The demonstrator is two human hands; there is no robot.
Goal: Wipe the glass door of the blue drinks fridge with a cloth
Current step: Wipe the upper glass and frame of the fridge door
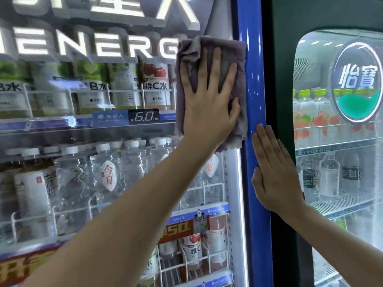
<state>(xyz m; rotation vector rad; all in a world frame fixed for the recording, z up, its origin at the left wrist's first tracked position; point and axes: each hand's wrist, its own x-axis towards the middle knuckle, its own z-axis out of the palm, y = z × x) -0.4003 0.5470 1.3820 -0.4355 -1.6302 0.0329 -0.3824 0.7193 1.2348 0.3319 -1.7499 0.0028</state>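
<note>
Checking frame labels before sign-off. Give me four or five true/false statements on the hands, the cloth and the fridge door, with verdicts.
1. The left hand presses the cloth flat on the glass door. True.
2. The cloth is bright yellow. False: it is purple-grey.
3. The right hand holds a spray bottle. False: it rests flat and empty on the blue door frame.
4. The cloth sits at the door's right edge, next to the frame. True.
5. The fridge shelves are bare. False: bottles fill them.
</note>
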